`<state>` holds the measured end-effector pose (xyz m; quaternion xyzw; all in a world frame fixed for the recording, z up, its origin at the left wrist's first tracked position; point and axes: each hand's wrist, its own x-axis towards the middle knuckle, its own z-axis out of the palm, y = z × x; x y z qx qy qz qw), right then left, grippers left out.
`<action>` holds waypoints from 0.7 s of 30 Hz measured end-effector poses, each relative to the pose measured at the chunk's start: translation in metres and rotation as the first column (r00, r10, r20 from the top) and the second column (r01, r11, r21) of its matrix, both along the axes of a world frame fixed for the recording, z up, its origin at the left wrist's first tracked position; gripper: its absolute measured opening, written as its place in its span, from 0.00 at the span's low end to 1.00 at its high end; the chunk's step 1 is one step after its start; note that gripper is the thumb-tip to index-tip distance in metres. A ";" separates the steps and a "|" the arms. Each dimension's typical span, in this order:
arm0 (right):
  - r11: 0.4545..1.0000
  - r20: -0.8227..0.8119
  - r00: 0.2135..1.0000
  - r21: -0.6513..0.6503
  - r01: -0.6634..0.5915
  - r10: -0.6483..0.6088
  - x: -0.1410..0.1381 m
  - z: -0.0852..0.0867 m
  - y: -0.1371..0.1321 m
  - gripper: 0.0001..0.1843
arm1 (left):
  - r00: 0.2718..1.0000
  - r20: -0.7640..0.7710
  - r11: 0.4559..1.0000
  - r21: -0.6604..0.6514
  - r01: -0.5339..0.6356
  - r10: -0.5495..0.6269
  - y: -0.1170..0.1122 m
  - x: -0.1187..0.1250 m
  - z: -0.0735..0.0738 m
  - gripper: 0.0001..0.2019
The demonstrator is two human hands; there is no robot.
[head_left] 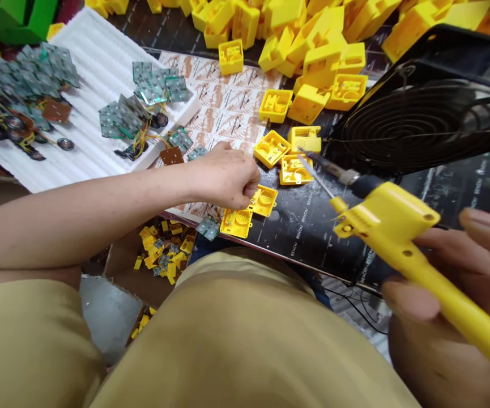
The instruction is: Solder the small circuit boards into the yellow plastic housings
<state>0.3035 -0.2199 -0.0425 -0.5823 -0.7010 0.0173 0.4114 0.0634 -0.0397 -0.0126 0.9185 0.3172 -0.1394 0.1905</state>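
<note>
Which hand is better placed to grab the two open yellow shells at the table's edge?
Left. The left hand sits right at the yellow shells, fingers curled; the right hand is farther off, full with the yellow soldering iron.

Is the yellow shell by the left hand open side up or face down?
Open side up: the shell beside the left hand shows its hollow inside, with raised rim and round grille.

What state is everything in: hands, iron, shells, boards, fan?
left hand: closed, fingertips pinching the far shell's corner.
right hand: wrapped round the soldering iron's handle.
soldering iron: held tilted, tip pointing up-left.
far shell: open side up, flat on the bench.
near shell: open side up, at the bench edge.
circuit boards: loose heaps on white foam, wired.
fan: tilted; spinning or not, cannot tell.
</note>
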 end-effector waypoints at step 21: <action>0.960 0.341 0.901 -0.015 -0.278 0.266 -0.009 -0.011 0.057 0.13 | 0.930 0.355 0.990 -0.137 -0.045 0.092 0.054 -0.009 0.017 0.30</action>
